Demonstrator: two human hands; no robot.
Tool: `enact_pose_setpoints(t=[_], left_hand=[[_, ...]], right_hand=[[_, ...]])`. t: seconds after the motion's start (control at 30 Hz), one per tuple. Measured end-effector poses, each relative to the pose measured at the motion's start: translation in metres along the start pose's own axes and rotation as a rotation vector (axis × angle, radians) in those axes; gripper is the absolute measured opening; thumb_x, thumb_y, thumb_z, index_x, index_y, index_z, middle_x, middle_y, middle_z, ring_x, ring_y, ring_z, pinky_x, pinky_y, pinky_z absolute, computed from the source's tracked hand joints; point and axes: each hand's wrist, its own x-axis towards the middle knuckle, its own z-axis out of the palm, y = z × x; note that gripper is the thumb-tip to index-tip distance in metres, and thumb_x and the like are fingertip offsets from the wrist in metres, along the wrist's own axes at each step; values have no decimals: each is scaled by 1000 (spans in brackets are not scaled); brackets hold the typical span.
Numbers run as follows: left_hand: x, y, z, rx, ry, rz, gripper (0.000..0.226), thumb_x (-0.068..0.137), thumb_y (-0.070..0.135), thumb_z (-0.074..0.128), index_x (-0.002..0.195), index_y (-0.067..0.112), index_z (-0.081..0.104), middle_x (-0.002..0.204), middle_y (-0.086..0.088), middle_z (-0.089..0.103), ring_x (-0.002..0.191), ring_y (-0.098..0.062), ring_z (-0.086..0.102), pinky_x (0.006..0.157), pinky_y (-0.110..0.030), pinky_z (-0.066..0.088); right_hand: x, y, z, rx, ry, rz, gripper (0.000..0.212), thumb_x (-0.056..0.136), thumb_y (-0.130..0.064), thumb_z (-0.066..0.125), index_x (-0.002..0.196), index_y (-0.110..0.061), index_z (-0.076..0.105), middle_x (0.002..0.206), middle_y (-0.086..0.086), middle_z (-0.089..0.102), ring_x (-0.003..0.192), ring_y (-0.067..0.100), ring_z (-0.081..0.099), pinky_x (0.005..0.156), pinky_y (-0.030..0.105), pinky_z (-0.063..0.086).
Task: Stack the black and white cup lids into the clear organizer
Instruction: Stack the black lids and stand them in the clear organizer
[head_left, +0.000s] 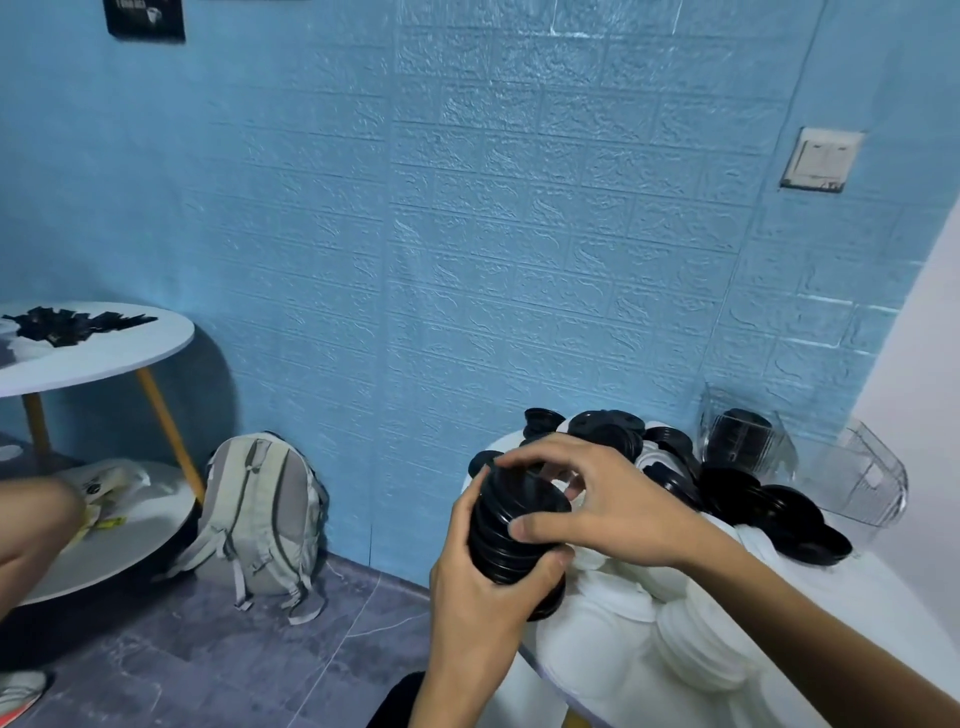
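1. Black cup lids (511, 535), nested into a short stack, sit in your hands just in front of the white table (883, 597), at its left edge.
2. Your left hand (488, 597) wraps the stack from below and the side, thumb curled round its near rim; it is grasping the stack.
3. Your right hand (597, 499) reaches across from the right, thumb pressed on the stack's near edge and fingers arched over its top, so it is grasping the same stack.
4. More loose black lids (769, 504) lie heaped on the table behind your hands, with a pile of white lids (691, 639) in front of them.
5. The clear organizer (748, 436) stands at the table's back right, against the blue wall (467, 234). One compartment already holds some black lids; a second clear section (862, 478) sits just beside it to the right.
6. Handling, as a judgement: the lids look like thin, light moulded plastic, fairly stiff at the rim but easy to flex, and smooth enough to slide apart. Hold the stack round its sides and cap the top so it stays in line.
7. Writing: a dark sign (145, 18) at the top left of the wall carries pale lettering, too blurred to read. No brand shows on the lids.
8. To the left stand a round white side table (104, 348) and a grey backpack (260, 514) on the floor.
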Motion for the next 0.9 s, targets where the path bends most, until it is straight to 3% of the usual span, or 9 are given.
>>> enact_pose_setpoints(t=[0.1, 0.27, 0.33, 0.47, 0.57, 0.7, 0.83, 0.9], left_hand=[[-1, 5, 8, -3, -15, 5, 87, 54, 40, 88, 136, 34, 58, 113, 24, 74, 105, 0, 71, 84, -12, 53], [-3, 8, 17, 39, -33, -13, 96, 51, 50, 90, 140, 40, 53, 116, 29, 71, 108, 6, 67, 86, -12, 53], [-6, 8, 20, 56, -39, -20, 101, 50, 51, 91, 141, 41, 51, 116, 33, 69, 109, 8, 66, 85, -10, 51], [-10, 11, 26, 56, -46, -27, 96, 58, 29, 100, 139, 43, 49, 114, 34, 68, 106, 9, 66, 83, -9, 50], [-12, 11, 31, 49, -52, -25, 96, 57, 29, 96, 139, 41, 48, 116, 33, 67, 107, 5, 67, 85, -11, 51], [-13, 13, 38, 42, -42, 16, 83, 70, 1, 90, 135, 36, 54, 121, 29, 66, 112, 2, 66, 89, -12, 51], [-6, 16, 41, 2, -38, 29, 66, 67, 22, 89, 125, 31, 58, 117, 17, 69, 109, -8, 69, 94, -31, 55], [-5, 20, 41, -20, -68, 6, 65, 66, 25, 90, 122, 33, 58, 115, 19, 70, 107, -7, 69, 93, -31, 55]], right_hand=[[-8, 2, -8, -12, 6, -6, 50, 75, -33, 90, 122, -35, 72, 117, -21, 64, 109, -5, 59, 88, 9, 40], [-15, 10, -16, -2, -57, 2, 54, 73, -50, 85, 124, -43, 70, 121, -19, 62, 115, 2, 60, 90, 20, 44], [-19, 12, -16, 1, -83, 8, 52, 76, -47, 86, 126, -43, 69, 123, -17, 63, 118, 3, 59, 93, 23, 46], [-27, 20, -14, 83, -83, 38, 51, 79, -39, 87, 127, -43, 69, 127, -13, 61, 123, 1, 56, 105, 28, 45], [-37, 25, -9, 243, -52, 54, 52, 82, -29, 86, 129, -37, 67, 131, -8, 60, 126, 3, 56, 109, 28, 46], [-44, 32, 1, 457, 8, 118, 53, 83, -18, 83, 131, -19, 59, 131, -4, 64, 122, 7, 61, 102, 22, 48], [-47, 31, 22, 940, 129, 212, 47, 92, -34, 71, 134, -16, 60, 133, 8, 66, 125, 19, 64, 104, 31, 52], [-47, 27, 27, 1164, 183, 285, 41, 99, -37, 56, 132, -13, 62, 132, 12, 67, 125, 22, 64, 105, 36, 52]])
